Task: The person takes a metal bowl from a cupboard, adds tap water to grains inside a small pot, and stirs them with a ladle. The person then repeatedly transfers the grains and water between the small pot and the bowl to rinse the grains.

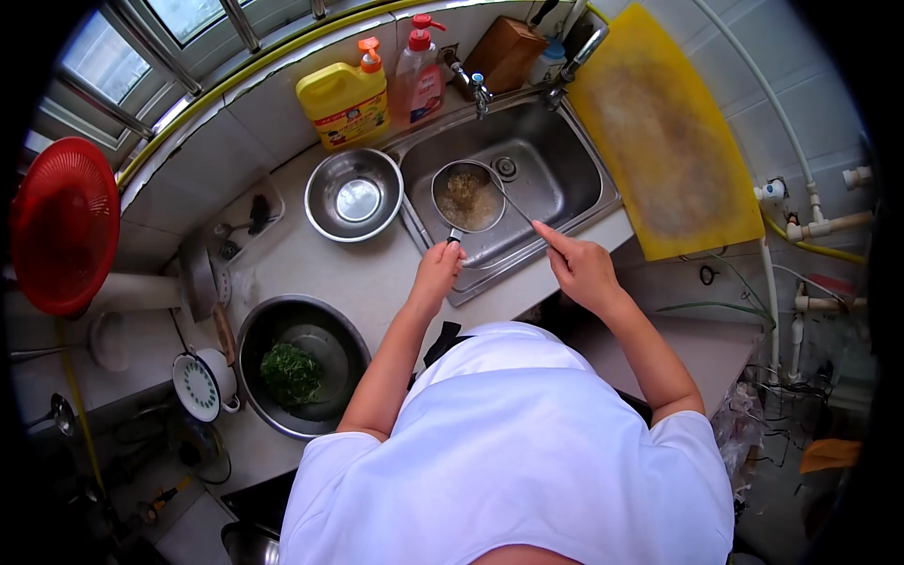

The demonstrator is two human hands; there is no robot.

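A small round metal pan or strainer (468, 198) with cloudy liquid and brownish bits in it is over the left part of the steel sink (541, 151). My left hand (438, 273) is closed around its dark handle, at the sink's front edge. To the right, my right hand (576, 268) grips a thin metal utensil (516, 206) whose far end reaches to the pan's rim. What the utensil's tip looks like is too small to tell.
Left of the sink are a steel bowl (353, 195) and a basin (303, 414) holding chopped greens (291, 375). Behind stand a yellow bottle (347, 102), a red-capped bottle (417, 75), a faucet (576, 58) and a knife block (506, 55). A yellow board (665, 141) leans at right.
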